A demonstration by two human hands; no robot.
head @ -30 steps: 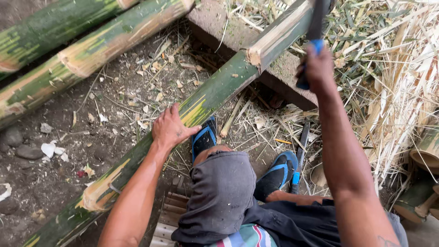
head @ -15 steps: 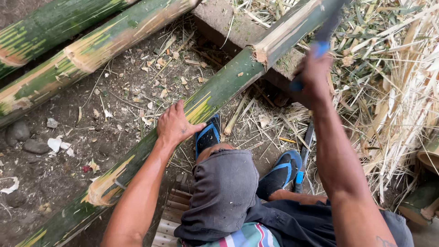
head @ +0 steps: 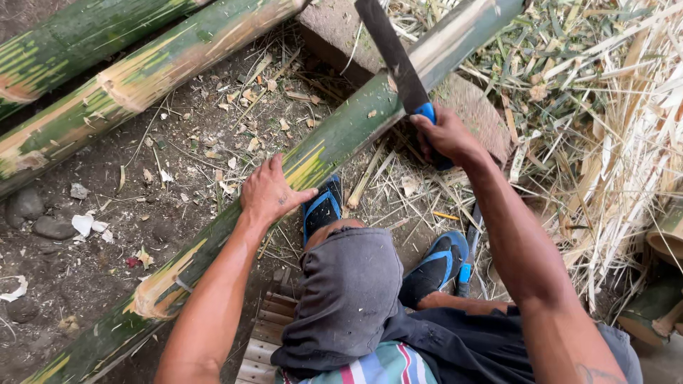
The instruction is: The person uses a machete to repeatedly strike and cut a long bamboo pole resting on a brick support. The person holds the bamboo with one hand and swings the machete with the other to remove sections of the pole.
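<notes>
From the head view we see our left hand (head: 270, 192) laid flat, fingers spread and open, on a long green bamboo pole (head: 334, 139) that runs diagonally from the lower left to the upper right of the ground; the palm presses on its upper surface and grips nothing. Our right hand (head: 445, 135) is closed tight around the blue handle of a machete (head: 395, 57), whose dark blade points up and away and rests with its edge against the pole just above the hand, where a pale strip of skin is already shaved off. The pole's upper part lies across a brown wooden block (head: 477, 107). Below the pole our two feet sit in blue sandals (head: 324, 206), one touching the pole's near side, the other further right, and a grey cloth (head: 348, 291) covers our bent knee. A second blue-handled tool (head: 466, 267) lies on the ground just beside the right sandal. Two more bamboo poles (head: 142, 71) lie parallel at the upper left, well apart from the one we hold. Pale bamboo shavings (head: 612, 128) are heaped at the right, and a few stones (head: 39, 217) sit on the dirt at the left.
</notes>
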